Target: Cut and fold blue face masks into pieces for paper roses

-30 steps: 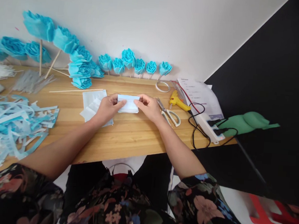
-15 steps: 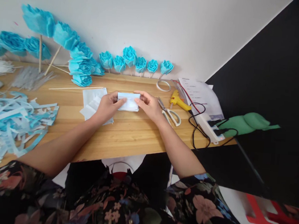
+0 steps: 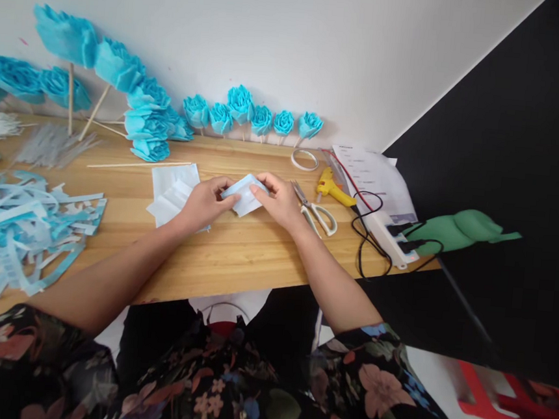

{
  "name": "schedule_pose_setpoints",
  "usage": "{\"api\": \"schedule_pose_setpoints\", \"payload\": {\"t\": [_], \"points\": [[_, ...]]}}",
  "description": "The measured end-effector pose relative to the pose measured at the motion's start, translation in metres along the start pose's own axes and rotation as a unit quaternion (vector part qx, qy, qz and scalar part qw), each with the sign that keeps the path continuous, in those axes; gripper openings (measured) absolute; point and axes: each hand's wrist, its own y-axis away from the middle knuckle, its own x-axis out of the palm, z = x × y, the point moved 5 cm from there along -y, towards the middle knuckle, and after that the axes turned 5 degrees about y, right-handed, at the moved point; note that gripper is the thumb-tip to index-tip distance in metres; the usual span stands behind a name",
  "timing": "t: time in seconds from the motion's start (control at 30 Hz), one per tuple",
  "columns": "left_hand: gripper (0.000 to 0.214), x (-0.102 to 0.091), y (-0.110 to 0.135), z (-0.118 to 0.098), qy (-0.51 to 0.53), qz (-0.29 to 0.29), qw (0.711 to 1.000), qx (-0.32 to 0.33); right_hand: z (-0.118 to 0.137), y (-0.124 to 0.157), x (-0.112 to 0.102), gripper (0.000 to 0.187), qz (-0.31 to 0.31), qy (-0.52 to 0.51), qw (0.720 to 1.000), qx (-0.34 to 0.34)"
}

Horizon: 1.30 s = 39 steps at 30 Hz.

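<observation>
A folded piece of pale blue and white sheet [image 3: 245, 195], paper-like or non-woven, is held tilted above the table between both hands. My left hand [image 3: 210, 201] pinches its left end between thumb and fingers. At its right side my right hand [image 3: 279, 200] grips it, thumb on the near face and fingers behind. More white and pale blue sheets [image 3: 174, 187] lie on the wood beside my left hand. Just right of my right hand rest scissors [image 3: 316, 211] with white handles.
Several blue flowers on sticks [image 3: 240, 105] stand along the wall. Strip offcuts [image 3: 27, 233] are heaped at left, near grey thin strips [image 3: 53, 144]. At right lie a tape roll [image 3: 304, 160], a yellow glue gun [image 3: 334, 188], printed papers [image 3: 380, 176] and a power strip [image 3: 389, 235] with loose cables.
The folded sheet has turned from level to slanted, its left end now lower. My left hand has shifted slightly right and down with it, and both hands keep hold.
</observation>
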Motion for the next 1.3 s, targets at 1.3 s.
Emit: {"api": "schedule_pose_setpoints", "payload": {"t": [1.3], "points": [[0.028, -0.005, -0.003, 0.007, 0.035, -0.041, 0.999, 0.001, -0.008, -0.002, 0.007, 0.023, 0.038, 0.054, 0.998, 0.017]]}}
